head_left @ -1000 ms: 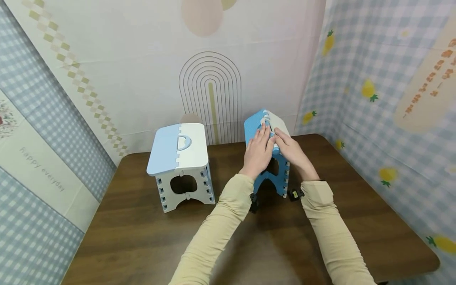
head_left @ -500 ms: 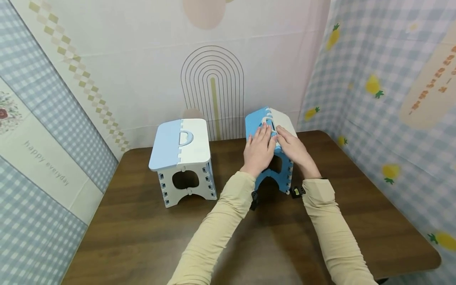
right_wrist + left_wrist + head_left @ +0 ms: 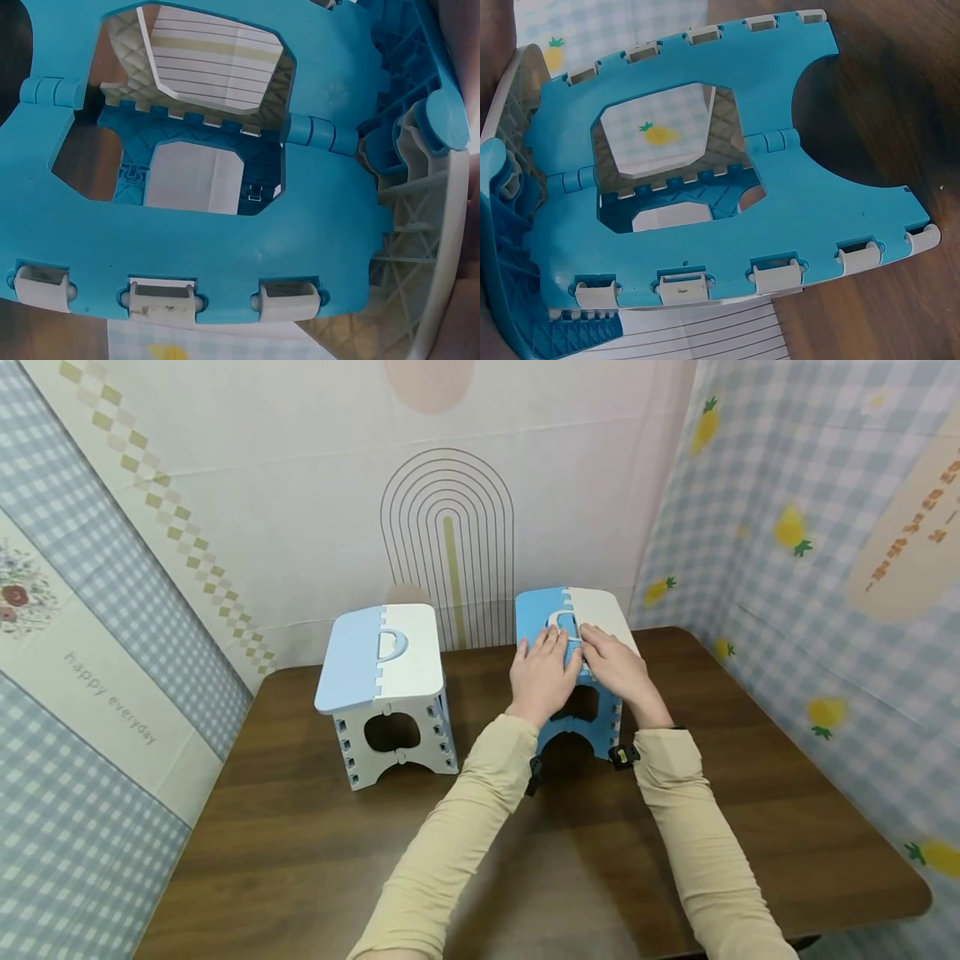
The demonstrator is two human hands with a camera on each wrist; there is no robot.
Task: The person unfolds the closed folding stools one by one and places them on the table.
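Observation:
A bright blue and white folding stool (image 3: 600, 608) stands at the back of the brown table (image 3: 300, 852), its seat spread flat. My left hand (image 3: 542, 672) lies flat on the blue half of the seat. On the white half rests my right hand (image 3: 613, 667), fingers straight, beside the seat's handle (image 3: 564, 622). Both wrist views look at the stool's blue side panel (image 3: 727, 225) (image 3: 225, 232) with its cut-out and white hinge clips; neither hand shows there.
A second folding stool (image 3: 382, 656), pale blue and white, stands unfolded to the left. Patterned backdrop walls (image 3: 450, 510) close in the table at the back and on both sides. Bare tabletop lies in front of the stools.
The right stool's seat halves, peaked like a roof a second ago, have dropped flat under both hands. The left stool has not moved.

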